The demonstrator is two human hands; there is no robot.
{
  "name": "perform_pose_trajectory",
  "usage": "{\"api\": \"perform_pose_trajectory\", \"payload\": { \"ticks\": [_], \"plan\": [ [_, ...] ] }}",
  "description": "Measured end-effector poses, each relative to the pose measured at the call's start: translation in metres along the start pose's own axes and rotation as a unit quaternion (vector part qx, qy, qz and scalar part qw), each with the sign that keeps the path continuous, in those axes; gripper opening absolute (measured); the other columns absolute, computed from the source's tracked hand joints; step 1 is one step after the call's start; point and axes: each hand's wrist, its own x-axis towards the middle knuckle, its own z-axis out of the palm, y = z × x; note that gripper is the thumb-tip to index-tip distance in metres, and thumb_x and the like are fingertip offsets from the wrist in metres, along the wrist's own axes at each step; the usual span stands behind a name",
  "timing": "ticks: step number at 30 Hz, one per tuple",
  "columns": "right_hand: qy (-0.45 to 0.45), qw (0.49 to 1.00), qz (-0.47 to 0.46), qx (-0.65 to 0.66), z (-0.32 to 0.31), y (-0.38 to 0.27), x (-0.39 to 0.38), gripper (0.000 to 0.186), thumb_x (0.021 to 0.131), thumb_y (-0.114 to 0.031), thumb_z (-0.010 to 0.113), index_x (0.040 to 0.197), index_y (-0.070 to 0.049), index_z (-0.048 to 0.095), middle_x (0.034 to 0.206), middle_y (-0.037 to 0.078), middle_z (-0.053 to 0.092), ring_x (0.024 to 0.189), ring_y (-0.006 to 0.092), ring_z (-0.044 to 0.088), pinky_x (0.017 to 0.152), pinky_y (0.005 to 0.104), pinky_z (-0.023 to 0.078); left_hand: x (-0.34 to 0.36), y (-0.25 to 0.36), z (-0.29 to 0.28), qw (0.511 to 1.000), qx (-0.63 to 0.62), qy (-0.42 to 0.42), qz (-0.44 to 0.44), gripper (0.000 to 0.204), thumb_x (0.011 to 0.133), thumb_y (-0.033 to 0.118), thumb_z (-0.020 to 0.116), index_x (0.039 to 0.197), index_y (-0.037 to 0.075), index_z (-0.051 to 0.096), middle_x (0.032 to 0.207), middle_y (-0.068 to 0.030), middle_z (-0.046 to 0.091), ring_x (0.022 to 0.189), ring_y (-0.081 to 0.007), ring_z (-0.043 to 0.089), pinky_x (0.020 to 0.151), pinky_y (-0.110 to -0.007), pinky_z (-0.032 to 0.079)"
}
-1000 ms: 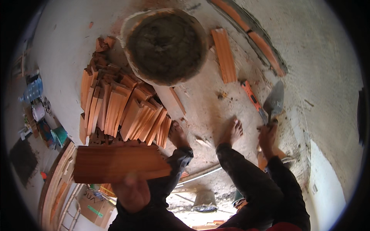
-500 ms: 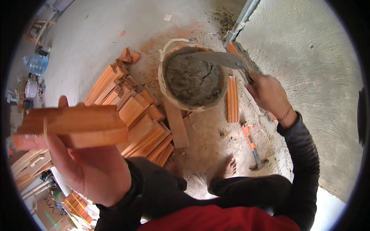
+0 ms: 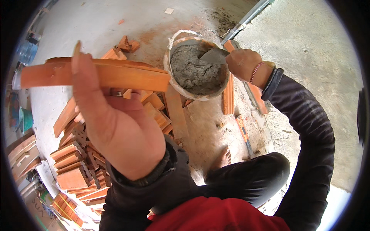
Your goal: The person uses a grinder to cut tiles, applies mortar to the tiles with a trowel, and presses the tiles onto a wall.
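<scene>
My left hand [image 3: 123, 134] grips an orange terracotta moulding tile [image 3: 127, 76], raised at the left over the tile pile, with the thumb across its near face. My right hand [image 3: 243, 64] is closed round a trowel [image 3: 215, 56]; its handle is mostly hidden by the hand. The blade reaches over the right rim of a bucket [image 3: 201, 98], its tip at the wet grey mortar [image 3: 192, 75] inside. A rope handle [image 3: 178, 35] arches over the bucket's far left side.
Stacked terracotta tiles [image 3: 71, 177] lie left of my legs. A grooved tile [image 3: 228, 98] rests right of the bucket, and an orange-handled hammer [image 3: 243, 129] lies nearer me. Another tile [image 3: 257, 98] runs along the foot of the rough plastered wall [image 3: 308, 69]. A bare foot [image 3: 221, 158] shows.
My right hand has turned over and the trowel blade has dropped from above the bucket to the mortar. My left hand has moved up and right with the tile. The view has shifted.
</scene>
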Motion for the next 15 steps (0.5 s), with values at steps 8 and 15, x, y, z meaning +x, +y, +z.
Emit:
{"api": "perform_pose_trajectory", "payload": {
  "ticks": [8, 15],
  "plan": [
    [-0.261, 0.926, 0.121, 0.246, 0.004, 0.016, 0.010, 0.044, 0.099, -0.028, 0.052, 0.077, 0.007, 0.065, 0.061, 0.013, 0.063, 0.050, 0.0266, 0.065, 0.053, 0.0416, 0.056, 0.000, -0.023, 0.016, 0.996, -0.036, 0.006, -0.081, 0.041, 0.089, 0.040, 0.072, 0.117, 0.013, 0.059, 0.107, 0.0005, 0.057, 0.098, -0.0117, 0.053, 0.076, -0.032, 0.043],
    [-0.323, 0.838, 0.187, 0.399, -0.010, 0.016, 0.004, 0.041, 0.103, -0.032, 0.050, 0.079, 0.001, 0.055, 0.060, 0.004, 0.050, 0.049, 0.0162, 0.052, 0.047, 0.0355, 0.046, -0.003, -0.031, 0.027, 0.993, -0.024, 0.040, -0.112, 0.037, 0.088, 0.039, 0.073, 0.111, 0.013, 0.062, 0.105, 0.0021, 0.057, 0.091, -0.0104, 0.054, 0.074, -0.030, 0.041]
  ]
}}
